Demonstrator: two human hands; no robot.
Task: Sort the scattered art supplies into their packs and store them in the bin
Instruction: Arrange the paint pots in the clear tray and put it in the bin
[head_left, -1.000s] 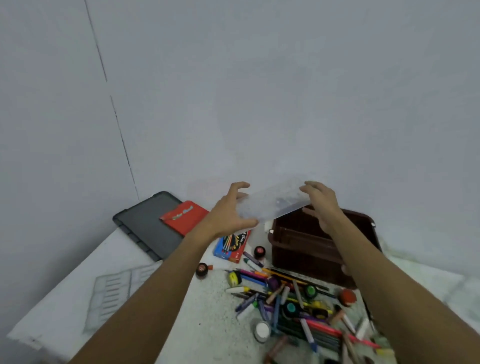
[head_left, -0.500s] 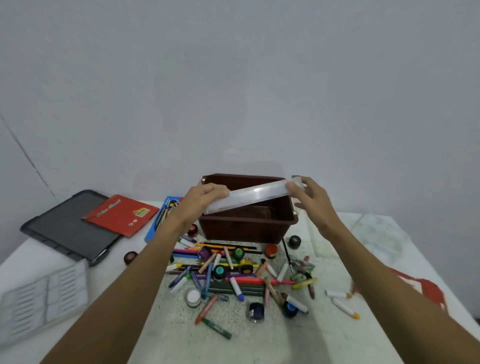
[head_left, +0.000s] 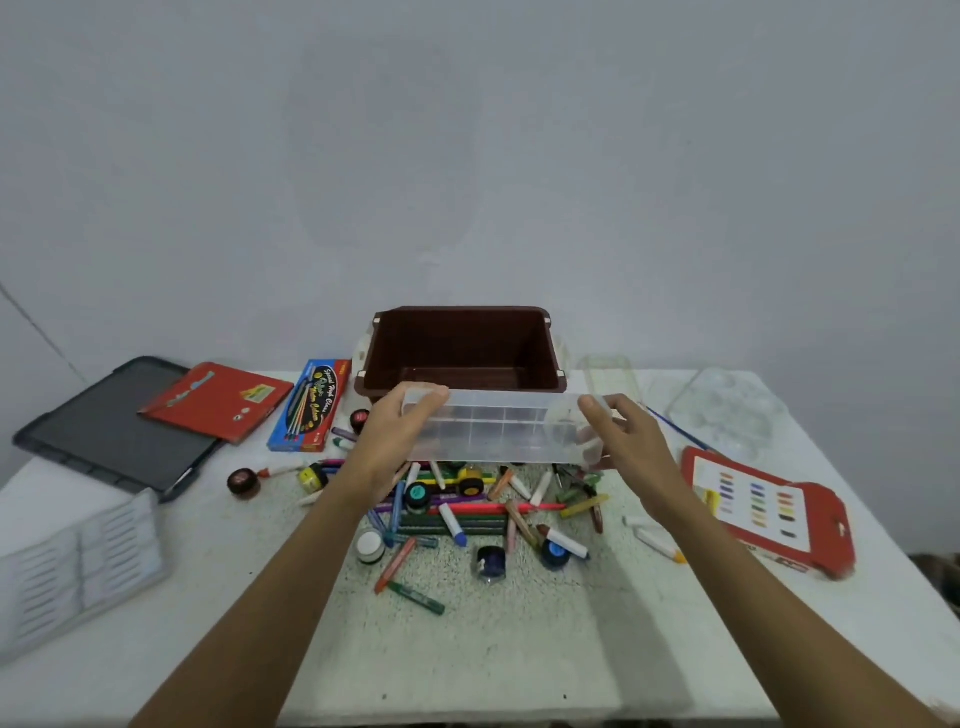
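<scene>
Both hands hold a clear plastic tray with divided cells (head_left: 498, 434) level above the table, just in front of the empty brown bin (head_left: 462, 353). My left hand (head_left: 395, 439) grips its left end and my right hand (head_left: 623, 441) its right end. Under the tray lies a scattered pile of crayons, markers and small paint pots (head_left: 467, 514). A blue paint-brush box (head_left: 311, 402) and a red pack (head_left: 218, 400) lie to the left. Another red pack with a colour chart (head_left: 763, 509) lies to the right.
A dark grey bin lid (head_left: 104, 431) rests at the back left. A white ribbed insert (head_left: 72, 566) sits at the left edge. A clear palette (head_left: 727, 410) and a clear lid (head_left: 610, 379) lie at the back right beside a thin brush (head_left: 675, 428).
The view has dropped and swung right onto the table. The clear tray has come down from above the bin to a level spot in front of it, over the pile.
</scene>
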